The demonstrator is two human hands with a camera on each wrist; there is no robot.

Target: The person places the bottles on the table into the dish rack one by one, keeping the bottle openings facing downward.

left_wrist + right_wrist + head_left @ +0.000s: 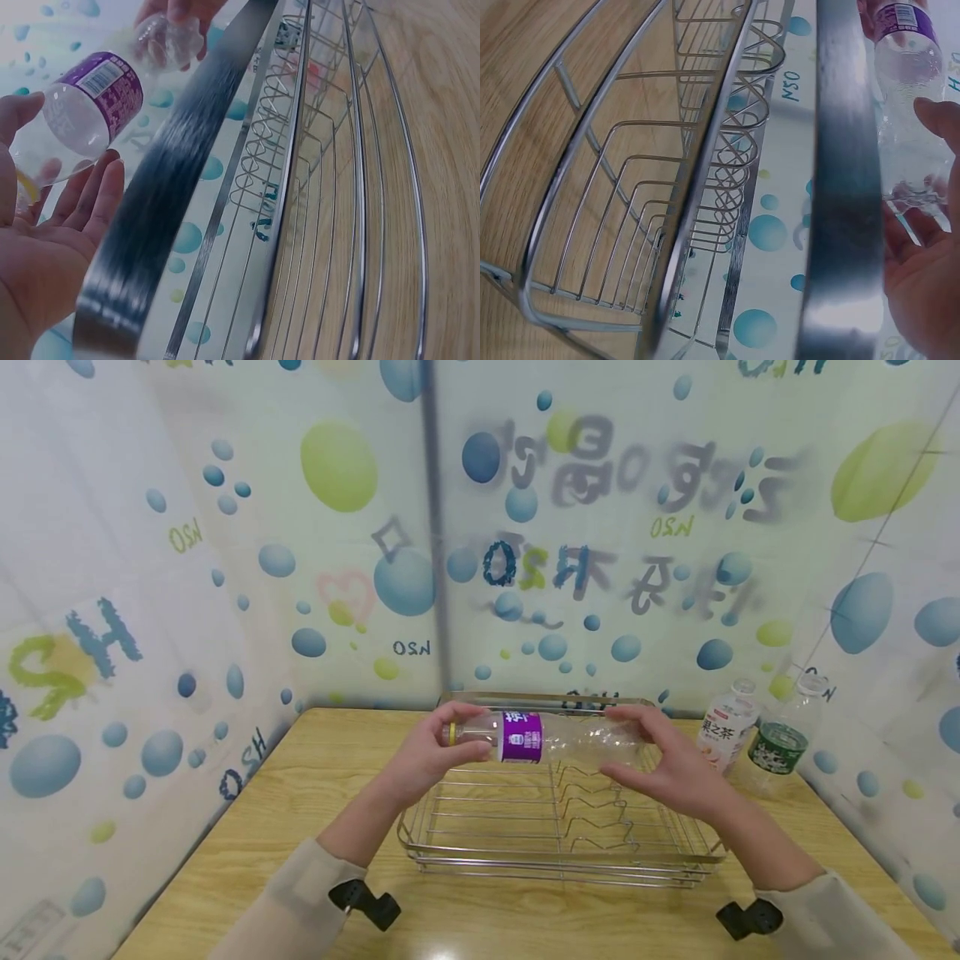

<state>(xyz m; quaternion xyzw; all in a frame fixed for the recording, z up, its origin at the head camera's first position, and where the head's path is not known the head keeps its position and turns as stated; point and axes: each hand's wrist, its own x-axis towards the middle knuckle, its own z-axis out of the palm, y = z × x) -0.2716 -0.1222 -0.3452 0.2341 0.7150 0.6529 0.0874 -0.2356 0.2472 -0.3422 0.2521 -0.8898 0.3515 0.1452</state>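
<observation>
A clear plastic bottle [573, 741] with a purple label and a yellow cap lies sideways in the air over a wire dish rack [562, 857]. My left hand [422, 758] holds it near the capped end, thumb on the near side and fingers behind. At the base end, my right hand [675, 768] grips it between thumb and fingers. The left wrist view shows the bottle [101, 94] with a barcode on its label, above the left palm [52, 259]. In the right wrist view, the right thumb [937, 120] lies along the bottle's clear lower part.
Two more bottles stand on the table's right: one with a white label [726, 727] and one with a green label [780, 747]. The wooden table [300, 827] backs onto a patterned curtain [360, 568]. Wavy wire dividers [596, 810] rise inside the rack.
</observation>
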